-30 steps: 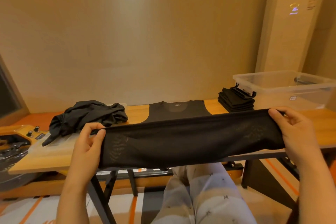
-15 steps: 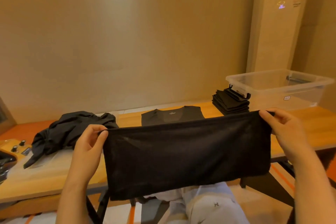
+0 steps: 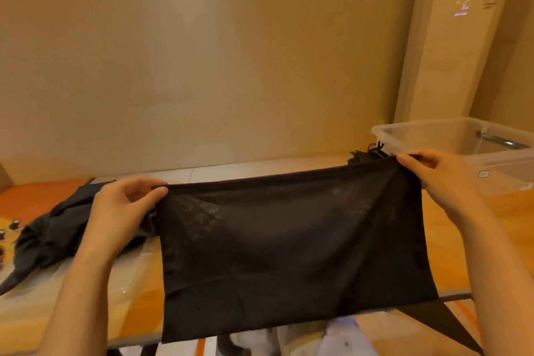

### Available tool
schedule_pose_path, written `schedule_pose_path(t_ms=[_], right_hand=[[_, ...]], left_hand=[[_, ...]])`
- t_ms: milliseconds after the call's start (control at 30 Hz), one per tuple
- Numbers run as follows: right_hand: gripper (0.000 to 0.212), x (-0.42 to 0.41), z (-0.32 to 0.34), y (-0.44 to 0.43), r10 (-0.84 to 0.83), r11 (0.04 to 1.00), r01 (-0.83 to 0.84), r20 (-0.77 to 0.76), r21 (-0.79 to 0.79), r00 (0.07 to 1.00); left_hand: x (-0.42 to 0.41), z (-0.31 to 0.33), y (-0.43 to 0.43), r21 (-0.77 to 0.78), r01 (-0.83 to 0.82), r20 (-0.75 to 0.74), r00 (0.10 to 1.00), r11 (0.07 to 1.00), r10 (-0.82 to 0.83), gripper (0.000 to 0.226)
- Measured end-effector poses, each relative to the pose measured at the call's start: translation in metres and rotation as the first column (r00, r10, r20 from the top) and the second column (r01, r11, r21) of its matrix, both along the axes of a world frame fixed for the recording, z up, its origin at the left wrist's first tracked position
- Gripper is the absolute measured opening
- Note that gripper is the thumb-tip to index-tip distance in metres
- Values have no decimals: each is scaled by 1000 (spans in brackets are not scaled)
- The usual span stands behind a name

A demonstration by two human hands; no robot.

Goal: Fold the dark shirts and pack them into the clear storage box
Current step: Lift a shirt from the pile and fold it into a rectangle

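As the shirt (image 3: pixel 289 254) hangs (sheer), left hand (image 3: pixel 124 205) and right hand (image 3: pixel 439 179) pinch its corners.

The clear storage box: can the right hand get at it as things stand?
Probably yes: the clear storage box stands open just behind the right hand, nothing between them. But that hand pinches a top corner of the dark shirt, so it would carry the cloth along.
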State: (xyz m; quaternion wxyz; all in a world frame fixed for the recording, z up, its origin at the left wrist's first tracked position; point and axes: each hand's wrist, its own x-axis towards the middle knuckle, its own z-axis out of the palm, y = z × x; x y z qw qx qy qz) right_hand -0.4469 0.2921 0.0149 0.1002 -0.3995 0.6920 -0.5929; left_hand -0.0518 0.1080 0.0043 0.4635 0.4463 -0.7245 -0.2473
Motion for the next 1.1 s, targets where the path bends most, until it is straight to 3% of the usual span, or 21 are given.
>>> schedule_pose_path(t_ms=[133, 267, 400, 500, 667, 1100], right_hand=[[19, -34, 15, -68, 3, 994, 7, -95, 107, 995], [19, -76, -3, -163, 14, 950, 45, -188, 308, 982], [25, -97, -57, -238, 41, 799, 220, -416, 560, 908], [24, -97, -92, -262, 96, 726, 292, -512, 623, 853], [24, -100, -104, -274, 125, 703, 339, -577, 625, 807], [27, -90, -84, -287, -41, 808, 383, -606, 448, 794]], left_hand=[[-24, 25, -59, -9, -2, 108, 994, 1000, 3, 5], [-64, 13, -148, 51, -12, 333, 943, 999, -6, 6], [-99, -34, -212, 91, -54, 614, 789, 994, -13, 10], [-106, -64, -232, 64, -60, 725, 688, 996, -5, 3], [-97, -80, -246, 74, -89, 742, 670, 993, 5, 3], [-95, -76, -251, 88, -173, 599, 796, 981, 86, 9]])
